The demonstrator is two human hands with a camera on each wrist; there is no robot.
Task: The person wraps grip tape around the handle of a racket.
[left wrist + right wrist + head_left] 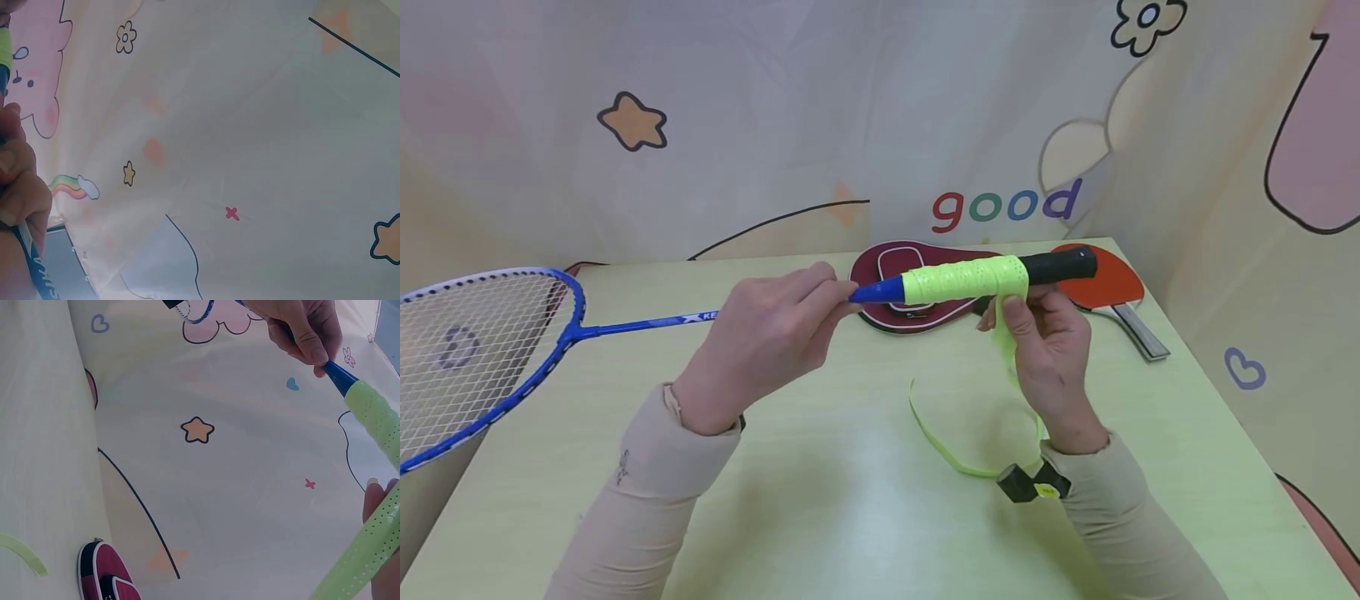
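Observation:
A blue badminton racket is held up level above the table, its strung head at the far left. My left hand pinches it at the blue cone below the handle; in the left wrist view the curled left hand shows at the left edge. Neon yellow perforated overgrip tape is wound round the handle from the cone. The black butt end shows bare. My right hand pinches the tape's loose strip just under the handle. The strip's tail hangs in a loop towards the table.
Behind the handle lies a dark red paddle case on the pale table. A red table tennis bat lies at the back right, its handle pointing forward. A printed curtain stands behind the table.

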